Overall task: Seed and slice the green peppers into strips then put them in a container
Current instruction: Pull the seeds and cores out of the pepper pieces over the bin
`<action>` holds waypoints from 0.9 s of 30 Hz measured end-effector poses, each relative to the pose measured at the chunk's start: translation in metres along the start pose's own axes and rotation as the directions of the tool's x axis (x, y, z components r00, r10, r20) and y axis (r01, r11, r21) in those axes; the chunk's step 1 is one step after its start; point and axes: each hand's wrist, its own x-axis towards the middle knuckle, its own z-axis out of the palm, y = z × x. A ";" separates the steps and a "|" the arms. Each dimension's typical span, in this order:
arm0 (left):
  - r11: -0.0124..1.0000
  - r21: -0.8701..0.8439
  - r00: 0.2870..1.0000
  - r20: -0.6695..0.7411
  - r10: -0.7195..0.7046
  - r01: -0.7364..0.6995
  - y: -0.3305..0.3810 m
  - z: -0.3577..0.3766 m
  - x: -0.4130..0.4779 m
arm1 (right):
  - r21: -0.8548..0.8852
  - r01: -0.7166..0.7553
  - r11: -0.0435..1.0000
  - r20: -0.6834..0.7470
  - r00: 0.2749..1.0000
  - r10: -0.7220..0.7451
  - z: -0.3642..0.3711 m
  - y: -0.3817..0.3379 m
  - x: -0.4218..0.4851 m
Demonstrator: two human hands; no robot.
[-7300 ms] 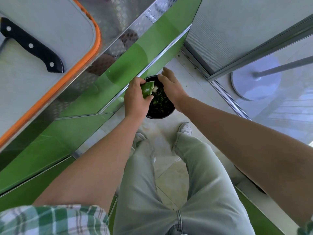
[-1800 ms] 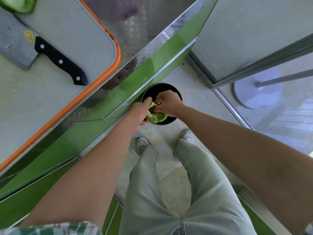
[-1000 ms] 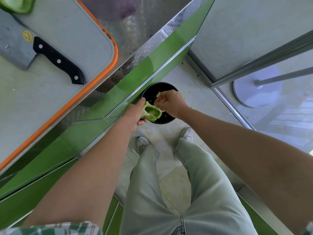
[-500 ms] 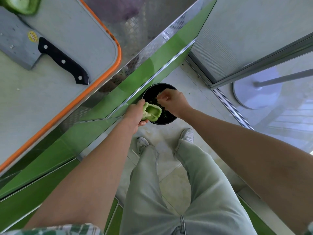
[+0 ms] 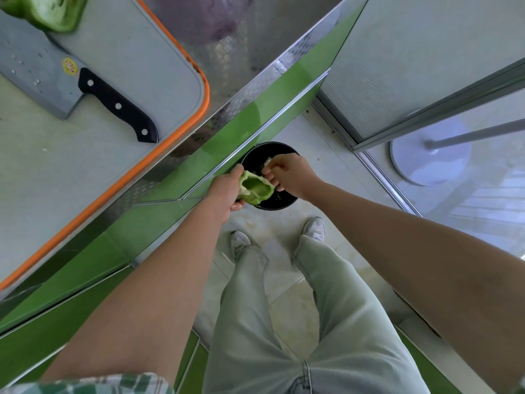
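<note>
1. Left hand [image 5: 224, 191]: fingers clenched round a pepper half [image 5: 255, 189], cut side up, hollow showing.
2. The pepper half is off the bench [image 5: 241, 52], held over the near rim of a black bin [image 5: 279, 204].
3. The bin stands on the floor [image 5: 326, 155], against the bench's green front.
4. Right hand [image 5: 289, 174]: fingers curled; thumb and forefinger pinch a pale scrap [image 5: 267, 161] above the bin. The lower fingers are at the pepper half's far rim; contact unclear.
5. Board [image 5: 127, 46], orange-edged, lies on the bench at its front edge.
6. Cleaver [image 5: 37, 72] lies flat on the board, black handle toward the board's near corner.
7. Second pepper piece [image 5: 45, 11] sits at the board's far edge, touching the cleaver blade.
</note>
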 end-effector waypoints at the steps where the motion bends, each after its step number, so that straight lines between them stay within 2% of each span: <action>1: 1.000 0.001 1.000 -0.001 -0.010 0.010 0.000 0.000 0.001 | 0.034 0.011 0.999 0.031 0.999 -0.012 0.000 -0.002 -0.003; 4: 0.998 -0.019 0.997 0.043 -0.060 0.061 0.001 -0.002 -0.001 | -0.059 0.113 0.992 0.156 0.982 -0.103 0.000 -0.009 -0.008; 6: 0.990 -0.123 0.993 0.103 -0.064 0.076 0.005 -0.001 -0.005 | -0.126 0.081 0.989 0.086 0.994 -0.070 0.000 -0.007 -0.007; 8: 0.979 -0.201 0.988 0.154 -0.013 0.044 0.009 0.001 -0.009 | -0.030 -0.031 0.999 -0.002 1.000 0.031 0.002 -0.005 -0.006; 10: 0.990 -0.142 0.979 0.197 0.050 -0.022 0.009 0.005 -0.011 | 0.058 -0.112 0.992 -0.075 0.990 0.116 0.004 -0.004 -0.006; 12: 0.992 -0.113 0.967 0.241 0.075 -0.049 0.005 0.010 -0.010 | 0.053 -0.140 0.989 -0.124 0.982 0.145 0.006 -0.005 -0.006; 16: 0.990 -0.024 0.976 0.163 0.142 -0.140 0.001 0.016 -0.010 | -0.018 -0.170 0.985 -0.037 0.985 0.169 0.008 -0.008 -0.008; 18: 0.985 0.001 0.980 0.101 0.172 -0.173 0.001 0.016 -0.010 | -0.039 -0.140 0.989 0.018 0.990 0.141 0.006 -0.007 -0.010; 20: 0.980 -0.006 0.977 0.079 0.196 -0.197 0.004 0.015 -0.013 | -0.074 -0.067 0.995 -0.027 0.997 0.066 0.004 -0.005 -0.009; 22: 0.977 0.021 0.970 0.124 0.208 -0.212 0.005 0.012 -0.013 | -0.128 0.027 0.991 -0.105 0.994 -0.041 0.002 -0.006 -0.008; 25: 0.979 0.045 0.959 0.213 0.185 -0.199 0.004 0.011 -0.012 | -0.249 0.112 0.962 -0.081 0.987 -0.136 0.003 -0.008 -0.004; 27: 0.981 0.071 0.962 0.223 0.158 -0.178 0.003 0.012 -0.013 | -0.297 0.120 0.947 -0.088 0.985 -0.152 0.004 -0.010 -0.002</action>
